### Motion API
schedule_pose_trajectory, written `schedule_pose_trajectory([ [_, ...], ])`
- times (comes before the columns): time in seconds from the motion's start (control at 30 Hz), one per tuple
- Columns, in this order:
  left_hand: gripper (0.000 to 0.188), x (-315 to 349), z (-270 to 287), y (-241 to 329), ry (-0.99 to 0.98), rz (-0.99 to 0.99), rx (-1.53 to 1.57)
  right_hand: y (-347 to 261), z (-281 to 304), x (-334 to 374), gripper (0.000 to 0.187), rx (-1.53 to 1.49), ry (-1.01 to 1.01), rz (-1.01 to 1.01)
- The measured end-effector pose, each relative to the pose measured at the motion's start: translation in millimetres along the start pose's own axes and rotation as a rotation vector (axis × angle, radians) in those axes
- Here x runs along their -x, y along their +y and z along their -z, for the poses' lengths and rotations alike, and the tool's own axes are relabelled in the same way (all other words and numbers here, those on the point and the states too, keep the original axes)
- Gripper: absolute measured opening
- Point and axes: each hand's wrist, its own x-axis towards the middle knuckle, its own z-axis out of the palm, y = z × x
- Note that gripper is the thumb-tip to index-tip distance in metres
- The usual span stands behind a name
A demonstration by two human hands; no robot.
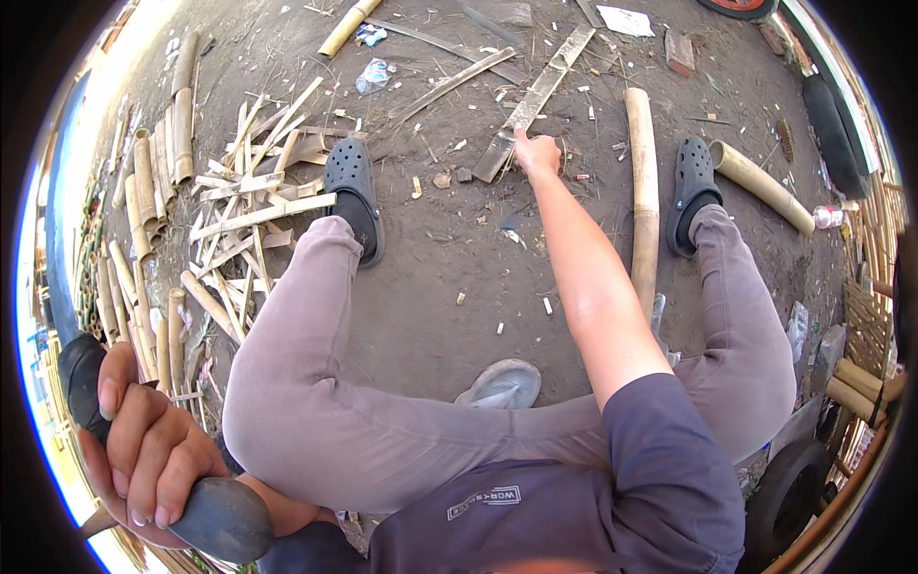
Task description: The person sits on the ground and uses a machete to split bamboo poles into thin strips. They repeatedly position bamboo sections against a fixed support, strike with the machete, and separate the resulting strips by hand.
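Note:
Low at the left, my left hand (158,454) is closed around a dark handle-like thing with rounded ends (226,521); its kind cannot be made out. My right arm stretches forward between my legs. At its end my right hand (539,155) is closed on the near part of a flat, worn wooden strip (553,78), with the thumb on the edge and the other fingers mostly hidden. The strip slants away to the far right along the dirt ground. Right of that hand lies a long bamboo pole (643,182).
Split bamboo pieces (253,206) lie heaped by my left shoe (352,182), with bamboo tubes (182,134) beyond. A bamboo section (762,187) lies beside my right shoe (695,182). Farther off are a brick (680,54) and thin wooden slats (454,86). A tyre (789,493) stands low right.

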Motion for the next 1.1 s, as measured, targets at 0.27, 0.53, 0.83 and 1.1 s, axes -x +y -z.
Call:
schedule_pose_trajectory([
  [0.27, 0.018, -8, -5, -22, 0.021, 0.114, 0.034, -20, 1, 19, 0.070, -0.052, 0.139, -0.048],
  [0.53, 0.015, -14, -12, -27, 0.001, 0.126, 0.023, -11, -3, -4, 0.055, -0.340, -0.124, -0.092],
  [0.83, 0.012, -17, -7, -16, -0.053, 0.173, -0.055, 24, 1, 51, 0.045, -0.404, -0.408, -0.206],
  [1.1, 0.022, -18, -6, -15, -0.067, 0.194, -0.194, 69, -3, 131, 0.055, -0.434, -0.798, -0.203],
])
